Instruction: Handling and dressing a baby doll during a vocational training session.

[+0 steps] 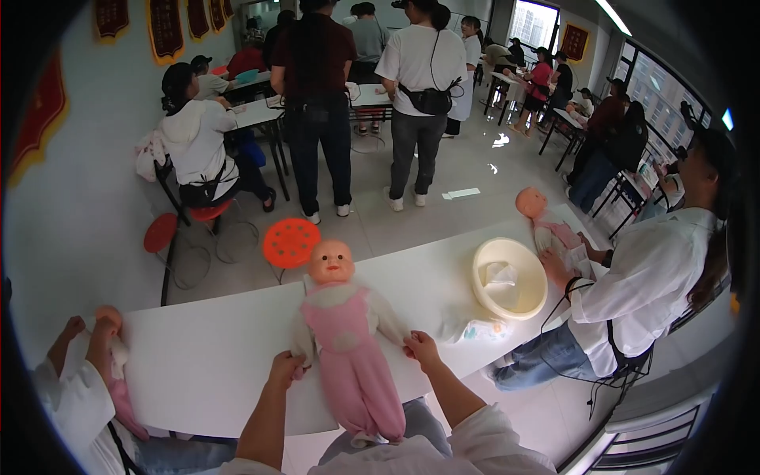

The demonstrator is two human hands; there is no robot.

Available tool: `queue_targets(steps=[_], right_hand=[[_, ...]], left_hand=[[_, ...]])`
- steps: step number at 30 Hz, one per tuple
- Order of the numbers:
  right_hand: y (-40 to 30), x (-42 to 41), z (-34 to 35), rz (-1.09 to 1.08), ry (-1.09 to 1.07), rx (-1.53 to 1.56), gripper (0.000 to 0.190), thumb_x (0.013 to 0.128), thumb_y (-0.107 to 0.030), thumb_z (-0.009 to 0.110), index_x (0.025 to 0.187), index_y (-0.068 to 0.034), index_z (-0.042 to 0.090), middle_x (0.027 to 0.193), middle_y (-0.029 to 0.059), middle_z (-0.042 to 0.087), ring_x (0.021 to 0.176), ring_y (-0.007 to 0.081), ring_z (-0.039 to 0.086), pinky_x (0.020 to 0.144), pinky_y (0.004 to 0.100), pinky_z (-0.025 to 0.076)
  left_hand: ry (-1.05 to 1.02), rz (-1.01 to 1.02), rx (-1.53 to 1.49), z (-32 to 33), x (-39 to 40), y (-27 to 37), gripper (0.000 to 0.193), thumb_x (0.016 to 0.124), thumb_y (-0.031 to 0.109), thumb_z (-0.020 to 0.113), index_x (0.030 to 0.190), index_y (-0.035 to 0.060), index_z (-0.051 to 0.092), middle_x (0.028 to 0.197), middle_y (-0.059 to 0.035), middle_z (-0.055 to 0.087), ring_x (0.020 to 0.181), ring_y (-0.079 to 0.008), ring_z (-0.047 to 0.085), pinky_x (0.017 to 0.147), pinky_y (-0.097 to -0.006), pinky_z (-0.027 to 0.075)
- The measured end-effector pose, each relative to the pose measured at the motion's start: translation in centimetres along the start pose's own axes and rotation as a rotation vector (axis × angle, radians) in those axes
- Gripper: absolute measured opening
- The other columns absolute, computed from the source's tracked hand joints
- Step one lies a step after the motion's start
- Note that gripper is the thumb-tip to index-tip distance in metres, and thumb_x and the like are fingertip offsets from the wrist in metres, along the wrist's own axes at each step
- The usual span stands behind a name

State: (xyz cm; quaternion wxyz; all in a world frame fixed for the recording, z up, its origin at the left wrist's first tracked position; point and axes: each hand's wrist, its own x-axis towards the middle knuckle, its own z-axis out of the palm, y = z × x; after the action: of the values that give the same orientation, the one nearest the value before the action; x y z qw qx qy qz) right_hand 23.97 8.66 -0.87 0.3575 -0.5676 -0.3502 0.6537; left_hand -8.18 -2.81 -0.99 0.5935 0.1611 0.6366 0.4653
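Observation:
A baby doll point(344, 338) in pink overalls and a cream long-sleeved top lies face up on a white table point(219, 350). Its head points away from me and its feet reach the near edge by my lap. My left hand point(287, 368) grips the end of the doll's sleeve on the left. On the other side, my right hand point(423, 347) pinches the cuff of the doll's other sleeve. Both of the doll's arms are drawn out and down beside its body. The doll's own hands are mostly hidden by my fingers.
To the right stand a cream plastic basin point(509, 279) with a white cloth inside and a folded printed cloth point(484, 330). Co-workers handle dolls at either side: one doll point(555, 228) right, another point(119, 356) left. An orange stool point(291, 242) stands beyond the table.

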Motion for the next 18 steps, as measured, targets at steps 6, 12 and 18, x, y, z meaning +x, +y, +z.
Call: queue_targets(steps=[6, 12, 18], right_hand=[[-0.5, -0.3, 0.2, 0.004, 0.004, 0.011, 0.02, 0.073, -0.006, 0.06, 0.09, 0.0, 0.051, 0.064, -0.0009, 0.043, 0.053, 0.011, 0.049, 0.045, 0.0222, 0.039], [-0.2, 0.0, 0.1, 0.001, 0.013, 0.016, 0.031, 0.073, -0.007, 0.061, 0.101, 0.002, 0.05, 0.068, 0.0011, 0.048, 0.054, 0.0119, 0.05, 0.046, 0.0232, 0.04], [-0.7, -0.3, -0.1, 0.016, 0.0, 0.045, 0.031, 0.074, -0.012, 0.061, 0.1, 0.002, 0.051, 0.068, 0.0024, 0.051, 0.055, 0.0122, 0.051, 0.046, 0.0231, 0.041]], left_hand=[[0.009, 0.006, 0.02, 0.3, -0.3, 0.1, 0.03, 0.073, 0.012, 0.061, 0.093, -0.0085, 0.051, 0.084, -0.0152, 0.057, 0.069, -0.0227, 0.058, 0.055, -0.0297, 0.048], [0.011, 0.002, 0.002, 0.4, -0.2, 0.2, 0.029, 0.071, 0.011, 0.059, 0.093, -0.0073, 0.051, 0.084, -0.0143, 0.057, 0.068, -0.0226, 0.058, 0.056, -0.0295, 0.048], [0.02, -0.009, -0.094, 1.0, -1.2, 0.9, 0.032, 0.071, 0.011, 0.06, 0.094, -0.0076, 0.049, 0.086, -0.0142, 0.055, 0.069, -0.0235, 0.058, 0.059, -0.03, 0.049]])
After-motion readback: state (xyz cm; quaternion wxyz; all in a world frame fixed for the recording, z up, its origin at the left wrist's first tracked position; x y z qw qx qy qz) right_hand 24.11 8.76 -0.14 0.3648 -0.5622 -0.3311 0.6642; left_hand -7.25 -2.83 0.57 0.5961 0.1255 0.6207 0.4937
